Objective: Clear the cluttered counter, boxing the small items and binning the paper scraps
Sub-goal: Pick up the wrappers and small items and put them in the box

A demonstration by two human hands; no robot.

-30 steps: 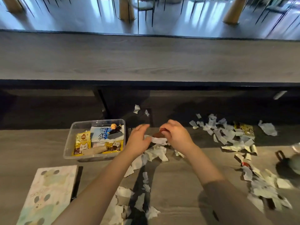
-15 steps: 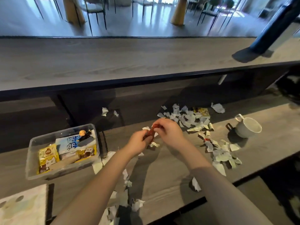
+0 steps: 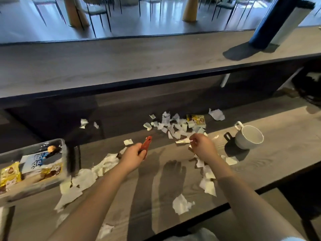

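Fingers (image 3: 139, 149), left hand (image 3: 133, 154): clasping slim red item (image 3: 147, 143) above bench (image 3: 281, 141). Right hand (image 3: 203, 147): pinching paper scrap (image 3: 182, 141). Clear box (image 3: 64, 150): far left, snack packets inside.

Raised grey wood-grain ledge (image 3: 121, 66) with a dark front edge; a blue-and-white post (image 3: 271, 23) stands on it at far right, casting a shadow. Beyond lies a glossy grey floor (image 3: 139, 26) reflecting daylight, set with thin black-legged chairs (image 3: 94, 12) and tan columns (image 3: 190, 9).
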